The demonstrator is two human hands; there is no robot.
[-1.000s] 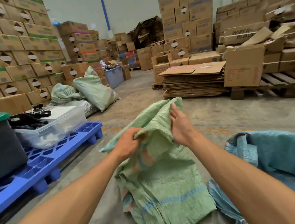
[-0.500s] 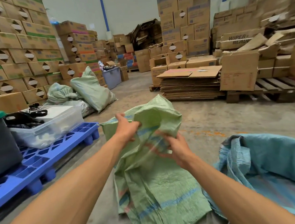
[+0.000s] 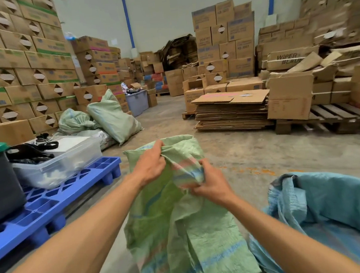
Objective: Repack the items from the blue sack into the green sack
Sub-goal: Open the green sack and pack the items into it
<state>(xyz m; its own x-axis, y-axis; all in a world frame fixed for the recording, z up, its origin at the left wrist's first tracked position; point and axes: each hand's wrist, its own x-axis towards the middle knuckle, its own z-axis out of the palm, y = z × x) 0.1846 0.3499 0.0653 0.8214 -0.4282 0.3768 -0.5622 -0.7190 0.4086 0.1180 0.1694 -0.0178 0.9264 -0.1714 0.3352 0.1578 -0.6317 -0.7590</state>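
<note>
The green woven sack [image 3: 183, 240] is held up off the concrete floor [image 3: 252, 151], its lower part draped toward the near edge of the floor. Its top hem is gripped by the left hand [image 3: 150, 165], fingers curled over the fabric. A bunched fold lower down (pink and blue stripes showing) is clutched by the right hand [image 3: 211, 183]. The blue sack [image 3: 333, 210] is slumped just beside it, at the near right corner. A blue plastic pallet [image 3: 50, 204] is seen at the left edge.
</note>
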